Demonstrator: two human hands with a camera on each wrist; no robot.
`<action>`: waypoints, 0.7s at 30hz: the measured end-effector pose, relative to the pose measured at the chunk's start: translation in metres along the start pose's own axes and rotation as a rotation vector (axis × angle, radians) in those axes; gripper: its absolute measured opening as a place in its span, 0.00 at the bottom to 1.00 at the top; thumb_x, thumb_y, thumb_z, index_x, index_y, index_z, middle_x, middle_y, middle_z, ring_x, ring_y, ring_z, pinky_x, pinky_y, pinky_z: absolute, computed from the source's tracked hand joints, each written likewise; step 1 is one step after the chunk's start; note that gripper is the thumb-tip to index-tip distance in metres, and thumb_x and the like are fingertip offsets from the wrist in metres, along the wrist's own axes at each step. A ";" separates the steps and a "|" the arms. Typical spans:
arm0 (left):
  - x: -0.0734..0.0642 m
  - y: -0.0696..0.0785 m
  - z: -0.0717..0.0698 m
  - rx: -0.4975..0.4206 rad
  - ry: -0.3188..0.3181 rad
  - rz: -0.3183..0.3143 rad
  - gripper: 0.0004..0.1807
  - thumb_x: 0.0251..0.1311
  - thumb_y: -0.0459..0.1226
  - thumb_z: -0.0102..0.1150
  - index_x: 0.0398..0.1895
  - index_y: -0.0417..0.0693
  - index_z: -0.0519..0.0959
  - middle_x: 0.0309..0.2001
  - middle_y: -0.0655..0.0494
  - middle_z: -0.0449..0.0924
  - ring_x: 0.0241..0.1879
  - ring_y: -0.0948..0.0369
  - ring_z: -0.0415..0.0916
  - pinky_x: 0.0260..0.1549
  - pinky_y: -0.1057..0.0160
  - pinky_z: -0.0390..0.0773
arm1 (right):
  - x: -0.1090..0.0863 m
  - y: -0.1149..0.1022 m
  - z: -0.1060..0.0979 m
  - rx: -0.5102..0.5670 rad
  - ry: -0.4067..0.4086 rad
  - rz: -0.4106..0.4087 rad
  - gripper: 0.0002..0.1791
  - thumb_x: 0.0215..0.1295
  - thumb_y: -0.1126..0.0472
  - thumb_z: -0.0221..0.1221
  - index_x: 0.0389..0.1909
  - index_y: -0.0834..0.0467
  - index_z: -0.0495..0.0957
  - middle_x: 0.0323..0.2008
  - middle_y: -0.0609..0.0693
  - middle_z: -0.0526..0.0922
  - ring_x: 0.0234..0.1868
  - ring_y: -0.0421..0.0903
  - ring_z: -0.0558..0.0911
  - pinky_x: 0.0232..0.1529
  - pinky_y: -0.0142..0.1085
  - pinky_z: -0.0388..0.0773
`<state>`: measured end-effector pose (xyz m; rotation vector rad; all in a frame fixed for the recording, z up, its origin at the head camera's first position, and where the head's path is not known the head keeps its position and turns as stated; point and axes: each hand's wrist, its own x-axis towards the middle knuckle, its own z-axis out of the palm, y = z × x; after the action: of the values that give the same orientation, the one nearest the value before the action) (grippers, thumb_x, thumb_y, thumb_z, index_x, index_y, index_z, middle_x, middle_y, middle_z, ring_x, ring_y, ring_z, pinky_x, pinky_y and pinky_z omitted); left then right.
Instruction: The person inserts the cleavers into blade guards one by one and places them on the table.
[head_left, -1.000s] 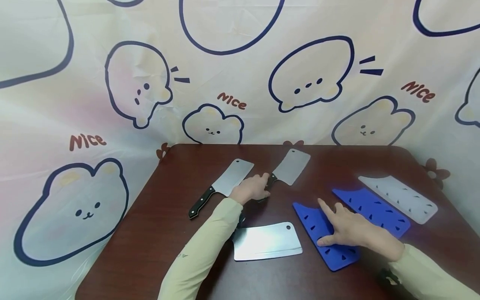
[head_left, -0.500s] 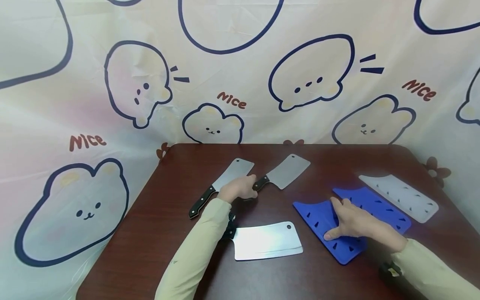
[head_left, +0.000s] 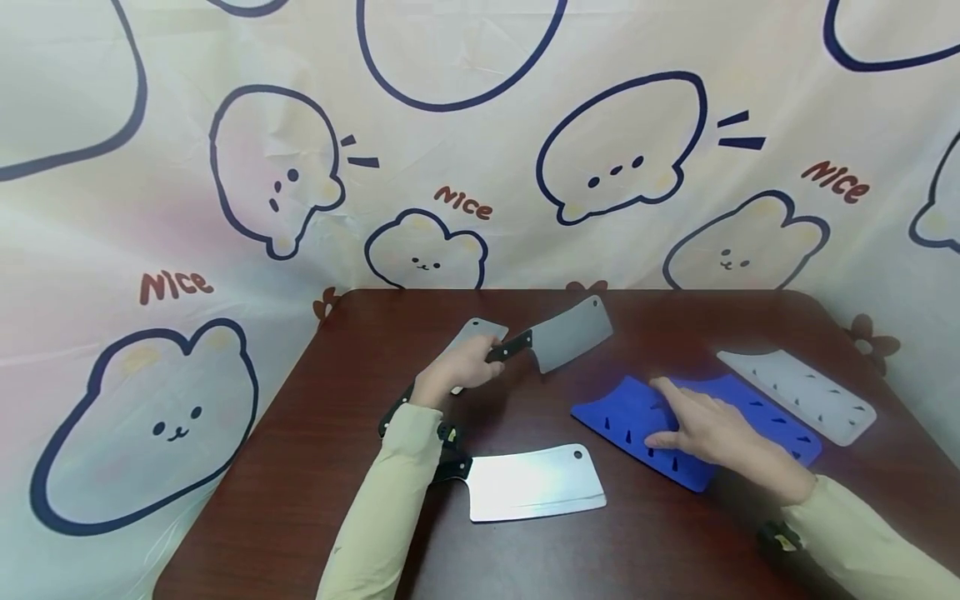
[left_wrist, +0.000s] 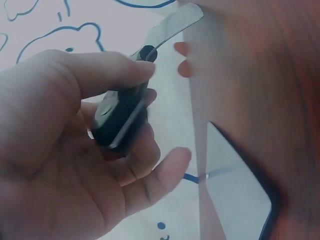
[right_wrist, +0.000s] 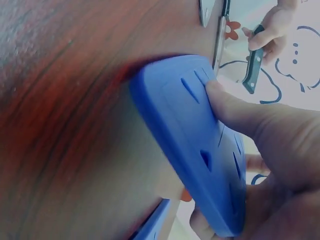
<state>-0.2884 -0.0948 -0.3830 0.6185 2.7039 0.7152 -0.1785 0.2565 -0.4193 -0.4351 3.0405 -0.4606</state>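
Note:
My left hand grips a cleaver by its black riveted handle. The blade points away to the right, raised above the table. My right hand pinches a blue knife sheath with small slots, thumb on one face and fingers behind it. In the right wrist view the held sheath stands tilted, lifted off the wood. Another cleaver lies flat behind my left hand, which covers much of it. A broader cleaver lies nearer, part of its handle behind my left forearm.
A second blue sheath lies on the brown table beyond my right hand, partly covered. Next to it, farther right, is a white slotted sheath. A cartoon-printed cloth hangs behind the table and along its sides.
My left hand has taken the cleaver's handle, drawn it leftward and raised it. My right hand has gripped the nearer blue sheath, lifted it and turned it toward the cleavers.

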 end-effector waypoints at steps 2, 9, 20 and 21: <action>-0.003 0.000 -0.003 -0.027 0.027 0.005 0.17 0.69 0.38 0.54 0.57 0.41 0.72 0.45 0.48 0.79 0.40 0.55 0.74 0.41 0.56 0.74 | -0.001 0.000 -0.004 -0.001 -0.005 -0.041 0.45 0.56 0.47 0.69 0.70 0.58 0.60 0.61 0.66 0.75 0.57 0.66 0.78 0.48 0.61 0.77; -0.014 0.000 -0.012 -0.121 0.094 -0.024 0.19 0.71 0.40 0.52 0.62 0.47 0.70 0.39 0.49 0.77 0.34 0.56 0.74 0.34 0.59 0.72 | -0.003 0.001 -0.021 0.069 -0.029 -0.238 0.40 0.58 0.69 0.66 0.71 0.60 0.60 0.65 0.63 0.72 0.62 0.64 0.75 0.57 0.58 0.74; -0.036 -0.001 -0.036 -0.293 0.173 0.075 0.14 0.71 0.42 0.52 0.54 0.48 0.77 0.34 0.50 0.78 0.25 0.56 0.73 0.24 0.63 0.70 | 0.013 0.014 -0.044 0.088 0.283 -0.352 0.23 0.59 0.68 0.67 0.55 0.57 0.76 0.48 0.54 0.84 0.47 0.54 0.86 0.44 0.47 0.83; -0.038 -0.001 -0.038 -0.302 0.186 0.084 0.13 0.71 0.42 0.52 0.53 0.48 0.77 0.33 0.50 0.77 0.24 0.56 0.73 0.24 0.63 0.69 | 0.014 0.014 -0.048 0.096 0.322 -0.342 0.22 0.58 0.67 0.67 0.54 0.57 0.77 0.47 0.53 0.85 0.46 0.53 0.86 0.42 0.45 0.84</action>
<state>-0.2697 -0.1291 -0.3458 0.6182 2.6646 1.2301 -0.1992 0.2795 -0.3773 -0.9716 3.2312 -0.7558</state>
